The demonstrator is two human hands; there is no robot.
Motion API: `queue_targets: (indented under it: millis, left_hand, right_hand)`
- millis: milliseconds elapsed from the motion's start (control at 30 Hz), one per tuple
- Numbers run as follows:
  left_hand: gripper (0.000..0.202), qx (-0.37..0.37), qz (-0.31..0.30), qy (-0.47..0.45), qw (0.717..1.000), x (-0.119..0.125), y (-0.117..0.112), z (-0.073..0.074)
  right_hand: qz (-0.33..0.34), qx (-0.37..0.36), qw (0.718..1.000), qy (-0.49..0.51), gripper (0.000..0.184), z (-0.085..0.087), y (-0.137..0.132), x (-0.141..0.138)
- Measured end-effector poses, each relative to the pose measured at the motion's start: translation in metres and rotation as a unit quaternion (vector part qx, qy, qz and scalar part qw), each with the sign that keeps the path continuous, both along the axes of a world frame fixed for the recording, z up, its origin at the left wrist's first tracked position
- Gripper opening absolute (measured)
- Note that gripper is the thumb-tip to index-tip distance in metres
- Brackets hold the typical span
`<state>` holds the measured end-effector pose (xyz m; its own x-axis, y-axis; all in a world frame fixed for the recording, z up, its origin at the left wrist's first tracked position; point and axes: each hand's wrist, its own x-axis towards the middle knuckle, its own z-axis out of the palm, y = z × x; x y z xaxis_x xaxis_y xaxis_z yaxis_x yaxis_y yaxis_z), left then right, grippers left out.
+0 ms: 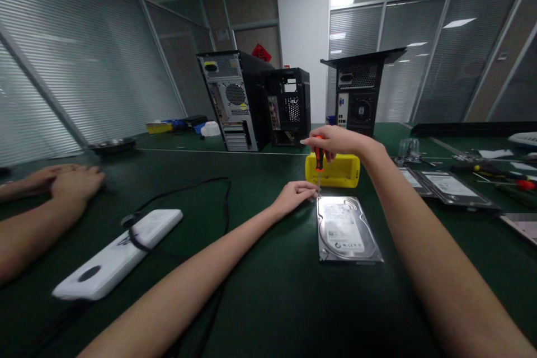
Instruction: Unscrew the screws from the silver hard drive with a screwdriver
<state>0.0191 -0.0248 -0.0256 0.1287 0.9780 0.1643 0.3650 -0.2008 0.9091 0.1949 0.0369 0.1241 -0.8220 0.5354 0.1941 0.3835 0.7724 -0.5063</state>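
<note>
Though tiny, "CE" mark [354, 245] on hard drive [348, 228]

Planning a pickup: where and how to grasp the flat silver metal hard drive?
Probably its long side edges, from above the near end: the hard drive lies flat, and the orange and black screwdriver stands at its far left corner.

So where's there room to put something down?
Bare green tabletop lies between the left forearm and right forearm, nearer than the hard drive, and between the black cable and left hand. Other hard drives and tools crowd the right side.
</note>
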Motion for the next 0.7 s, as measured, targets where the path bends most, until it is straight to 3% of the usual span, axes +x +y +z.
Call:
queue_targets:
  millis: [267, 400, 700]
  left_hand:
    - [0.033, -0.001, 0.0, -0.001, 1.0, -0.0018, 0.002, -0.0031]
    - [0.033, 0.005, 0.0, 0.005, 1.0, -0.0028, 0.0021, -0.0031]
    - [0.032, 0.006, -0.005, 0.009, 1.0, -0.0017, 0.0005, -0.0005]
  right_hand:
    - [-0.022, -0.032, 0.999, -0.012, 0.03, 0.005, -0.0025, 0.0014]
    - [0.001, -0.056, 0.998, -0.006, 0.031, 0.0066, -0.003, 0.0018]
    - [0.038, -0.025, 0.999, 0.008, 0.03, 0.0051, -0.0039, 0.0]
